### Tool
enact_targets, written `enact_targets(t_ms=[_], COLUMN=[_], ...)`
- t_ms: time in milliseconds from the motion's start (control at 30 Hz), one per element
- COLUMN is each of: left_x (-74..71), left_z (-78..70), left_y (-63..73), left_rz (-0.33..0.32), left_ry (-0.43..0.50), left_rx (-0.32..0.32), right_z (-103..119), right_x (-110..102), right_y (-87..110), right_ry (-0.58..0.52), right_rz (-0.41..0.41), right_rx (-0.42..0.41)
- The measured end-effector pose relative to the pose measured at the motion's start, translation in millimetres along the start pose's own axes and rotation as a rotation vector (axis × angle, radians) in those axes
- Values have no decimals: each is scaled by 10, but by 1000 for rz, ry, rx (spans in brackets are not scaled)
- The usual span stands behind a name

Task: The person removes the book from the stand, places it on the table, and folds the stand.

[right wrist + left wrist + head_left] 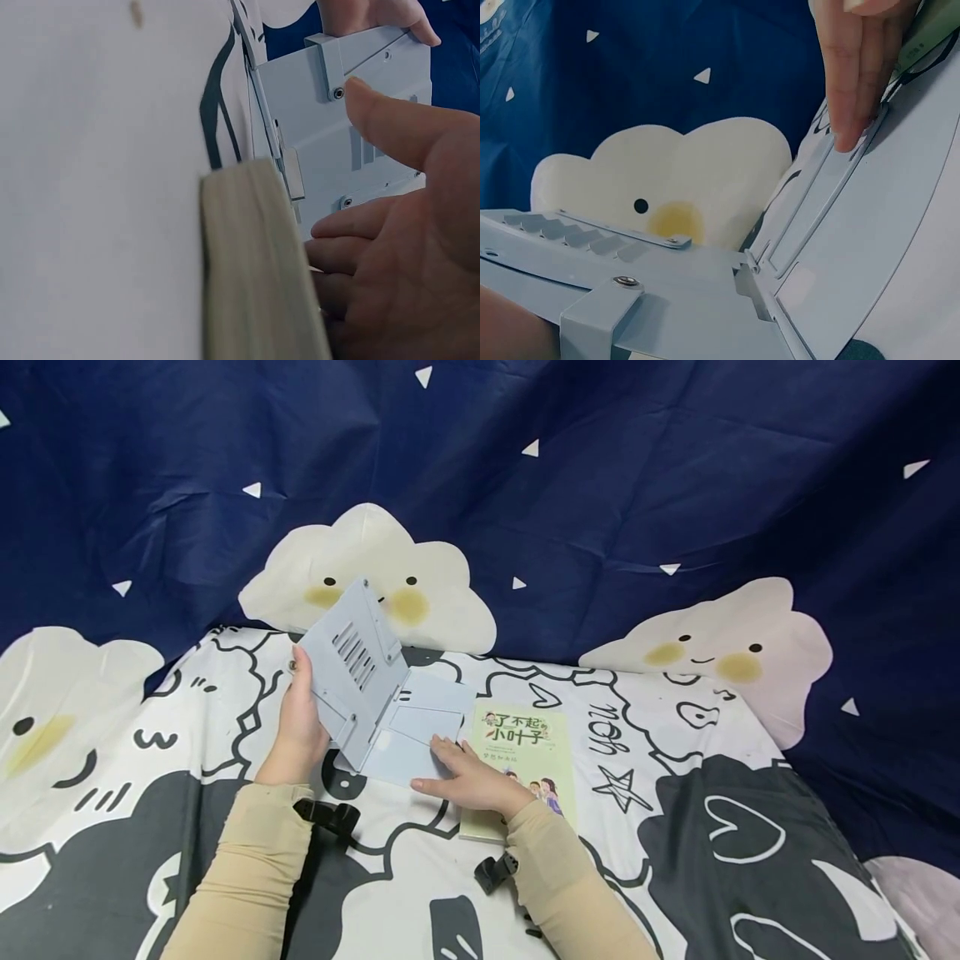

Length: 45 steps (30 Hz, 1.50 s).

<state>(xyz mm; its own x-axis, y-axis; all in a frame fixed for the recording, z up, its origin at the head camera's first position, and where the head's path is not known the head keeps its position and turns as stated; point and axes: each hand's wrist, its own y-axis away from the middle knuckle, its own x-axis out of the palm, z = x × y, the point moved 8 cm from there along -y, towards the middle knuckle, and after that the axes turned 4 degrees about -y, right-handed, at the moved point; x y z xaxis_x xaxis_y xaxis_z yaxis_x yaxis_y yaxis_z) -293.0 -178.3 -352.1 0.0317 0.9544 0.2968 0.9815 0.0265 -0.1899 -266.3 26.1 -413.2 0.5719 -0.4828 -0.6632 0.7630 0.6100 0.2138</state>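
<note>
A pale blue-grey folding metal stand (412,760) lies with its base plate flat on the cloth and its slotted panel (341,672) tilted up at the left. My left hand (294,731) grips that panel by its left edge, thumb at the edge and the other fingers hidden behind. On the base plate rests my right hand (472,777), fingers fairly straight. The left wrist view shows these fingers (844,97) touching the plate near a raised rectangular flap (821,202). A green children's book (525,735) lies just right of the stand, partly under my right forearm.
A black-and-white patterned cloth (420,893) covers the surface. Behind it hangs a dark blue curtain (600,485) with clouds and small white triangles. Black camera mounts (495,872) sit on both wrists. The book's page edges (255,255) show close up in the right wrist view.
</note>
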Motion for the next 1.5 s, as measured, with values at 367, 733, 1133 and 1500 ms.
enact_targets(t_ms=[367, 733, 1133, 1500], left_x=[87, 335, 619, 857], left_z=[48, 83, 164, 241], left_y=[30, 38, 49, 63], left_rz=[-47, 33, 159, 150], left_ry=[-139, -280, -532, -690], left_rx=[-28, 11, -52, -25], right_z=[-55, -163, -222, -222], right_x=[-70, -213, -339, -475], right_y=[65, 144, 211, 226], right_ry=[82, -14, -36, -212], right_rz=[20, 21, 12, -74], right_rx=[56, 143, 163, 143])
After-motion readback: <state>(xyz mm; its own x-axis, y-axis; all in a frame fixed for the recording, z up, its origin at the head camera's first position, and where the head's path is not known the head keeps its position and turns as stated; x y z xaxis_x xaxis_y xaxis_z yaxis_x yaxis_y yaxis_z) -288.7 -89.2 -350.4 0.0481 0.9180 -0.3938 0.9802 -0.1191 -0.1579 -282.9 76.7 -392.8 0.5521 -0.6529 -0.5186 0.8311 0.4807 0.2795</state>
